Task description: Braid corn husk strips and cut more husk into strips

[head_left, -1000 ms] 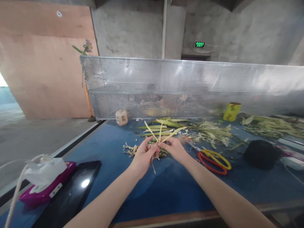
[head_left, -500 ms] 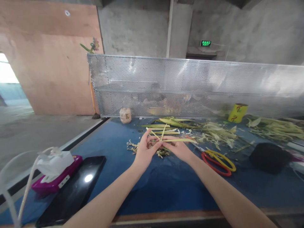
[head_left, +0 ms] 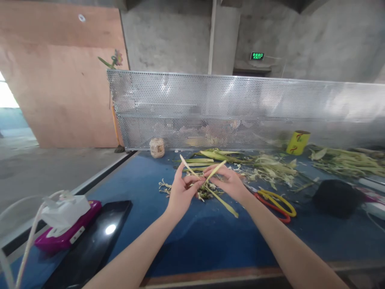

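Pale green leaf strips [head_left: 224,204] cross between my two hands above the table. My left hand [head_left: 180,192] is closed, pinching the strips where they meet, and one end sticks up past its index finger. My right hand [head_left: 231,184] has its thumb and fingers closed round the strips at the same crossing. One strip end points up in front of the right fingers, and a long end slants down toward me. Just beneath, small braided and knotted plant pieces [head_left: 205,195] lie in a pile, partly hidden by the hands.
Red-and-yellow-handled scissors [head_left: 281,202] lie right of my right hand. Behind are loose leaves [head_left: 270,166], a whitish jar [head_left: 157,148] and a yellow roll [head_left: 297,143] by a perforated metal screen [head_left: 180,108]. A dark tablet [head_left: 99,233] and purple power strip [head_left: 66,237] occupy the left.
The long strip end has swung from pointing right to slanting down toward me. The upright strip now leans right, and my right fingers have lifted slightly.
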A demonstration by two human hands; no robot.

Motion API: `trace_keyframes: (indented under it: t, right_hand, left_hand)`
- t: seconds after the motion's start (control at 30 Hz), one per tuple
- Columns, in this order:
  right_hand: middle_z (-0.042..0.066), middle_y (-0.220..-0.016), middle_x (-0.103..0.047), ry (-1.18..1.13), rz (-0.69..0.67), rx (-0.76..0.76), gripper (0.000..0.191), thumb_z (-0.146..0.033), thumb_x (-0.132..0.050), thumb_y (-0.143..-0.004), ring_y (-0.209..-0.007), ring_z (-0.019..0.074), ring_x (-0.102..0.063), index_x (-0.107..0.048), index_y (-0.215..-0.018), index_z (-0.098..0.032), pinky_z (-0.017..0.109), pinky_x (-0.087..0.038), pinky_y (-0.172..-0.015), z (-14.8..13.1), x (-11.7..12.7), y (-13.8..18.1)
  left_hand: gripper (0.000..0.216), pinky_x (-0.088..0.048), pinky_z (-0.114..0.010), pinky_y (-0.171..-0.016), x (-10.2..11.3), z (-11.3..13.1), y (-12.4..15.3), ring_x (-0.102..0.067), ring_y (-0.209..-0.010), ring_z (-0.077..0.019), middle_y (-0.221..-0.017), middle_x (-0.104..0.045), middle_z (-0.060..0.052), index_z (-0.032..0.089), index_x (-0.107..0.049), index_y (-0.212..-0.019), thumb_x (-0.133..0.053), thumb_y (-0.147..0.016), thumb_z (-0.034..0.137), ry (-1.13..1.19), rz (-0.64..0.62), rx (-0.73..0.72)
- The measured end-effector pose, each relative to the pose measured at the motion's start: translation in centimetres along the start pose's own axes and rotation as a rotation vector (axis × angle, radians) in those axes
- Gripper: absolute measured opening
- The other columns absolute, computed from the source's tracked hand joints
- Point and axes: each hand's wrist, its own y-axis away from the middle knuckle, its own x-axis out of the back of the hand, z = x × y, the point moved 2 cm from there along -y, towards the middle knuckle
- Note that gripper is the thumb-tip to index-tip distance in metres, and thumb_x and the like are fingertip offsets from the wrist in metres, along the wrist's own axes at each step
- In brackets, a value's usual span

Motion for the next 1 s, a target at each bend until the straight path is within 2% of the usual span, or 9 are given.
trace_keyframes:
  t: [0.07, 0.2, 0.3, 0.43, 0.57, 0.7, 0.87, 1.0]
  right_hand:
    - [0.004, -0.091, -0.065, 0.039, 0.001, 0.037, 0.013, -0.025, -0.06, -0.074, -0.094, 0.0189, -0.055, -0.068, -0.085, -0.025, 0.036, -0.039, -0.088, -0.3, -0.1, 0.1]
    - [0.003, -0.077, -0.066, -0.003, 0.036, -0.06, 0.008, -0.026, -0.061, -0.073, -0.079, 0.0171, -0.059, -0.068, -0.073, -0.022, 0.034, -0.044, -0.078, -0.1, -0.3, 0.0]
    - [0.002, -0.074, -0.066, -0.192, 0.052, -0.182, 0.009, -0.029, -0.064, -0.069, -0.074, 0.0162, -0.06, -0.066, -0.068, -0.02, 0.032, -0.045, -0.073, 0.3, -0.7, 0.0]
    - [0.001, -0.067, -0.065, -0.44, 0.069, -0.343, 0.019, -0.036, -0.069, -0.06, -0.067, 0.0151, -0.06, -0.062, -0.063, -0.018, 0.031, -0.047, -0.067, 0.6, -1.4, 0.2]
    - [0.0, -0.065, -0.065, -0.499, 0.099, -0.328, 0.02, -0.036, -0.071, -0.058, -0.063, 0.0137, -0.059, -0.061, -0.06, -0.019, 0.03, -0.047, -0.065, 0.4, -1.5, 0.2]
    - [0.001, -0.068, -0.066, -0.423, 0.107, -0.303, 0.02, -0.036, -0.07, -0.059, -0.064, 0.0144, -0.059, -0.06, -0.059, -0.019, 0.03, -0.047, -0.064, 0.1, -1.1, 0.1]
    - [0.003, -0.071, -0.066, -0.388, 0.092, -0.303, 0.019, -0.036, -0.069, -0.06, -0.064, 0.0142, -0.058, -0.06, -0.061, -0.018, 0.03, -0.047, -0.062, -0.1, -1.1, 0.2]
    - [0.002, -0.066, -0.064, -0.398, 0.149, -0.31, 0.019, -0.036, -0.069, -0.06, -0.061, 0.0134, -0.057, -0.061, -0.062, -0.018, 0.028, -0.046, -0.059, -0.1, -1.2, 0.3]
  left_hand:
    - [0.093, -0.041, -0.019, -0.041, 0.0, -0.1, 0.0, -0.05, -0.048, -0.009, -0.067, -0.064, 0.0, 0.014, -0.008, -0.136, -0.067, -0.065, 0.019, 0.002, 0.013, 0.005]
    - [0.09, -0.043, -0.019, -0.043, -0.3, 0.1, 0.3, -0.056, -0.063, -0.0132, -0.074, -0.061, -0.001, 0.018, -0.01, -0.136, -0.066, -0.065, 0.021, -0.046, -0.069, -0.005]
    - [0.089, -0.044, -0.019, -0.05, -0.5, 0.5, 0.7, -0.057, -0.07, -0.0127, -0.082, -0.059, -0.001, 0.023, -0.014, -0.136, -0.066, -0.065, 0.018, -0.124, -0.094, -0.05]
    - [0.086, -0.046, -0.022, -0.058, -0.6, 1.1, 1.2, -0.058, -0.071, -0.0138, -0.078, -0.062, -0.001, 0.023, -0.02, -0.136, -0.067, -0.065, 0.015, -0.232, -0.04, -0.167]
    - [0.088, -0.044, -0.023, -0.055, -0.6, 1.1, 1.3, -0.056, -0.064, -0.0137, -0.077, -0.064, -0.002, 0.024, -0.023, -0.136, -0.068, -0.062, 0.011, -0.232, -0.008, -0.197]
    - [0.093, -0.037, -0.022, -0.046, -0.5, 0.8, 1.0, -0.049, -0.049, -0.0104, -0.072, -0.064, 0.0, 0.023, -0.02, -0.138, -0.067, -0.06, 0.007, -0.22, -0.018, -0.167]
    - [0.086, -0.035, -0.022, -0.044, -0.5, 1.2, 0.8, -0.045, -0.044, -0.009, -0.061, -0.06, 0.002, 0.021, -0.032, -0.133, -0.067, -0.056, 0.007, -0.116, -0.013, -0.061]
    - [0.082, -0.036, -0.021, -0.046, -0.8, 1.2, 0.9, -0.043, -0.043, -0.0075, -0.062, -0.058, 0.003, 0.02, -0.031, -0.134, -0.067, -0.06, 0.013, -0.264, -0.052, -0.093]
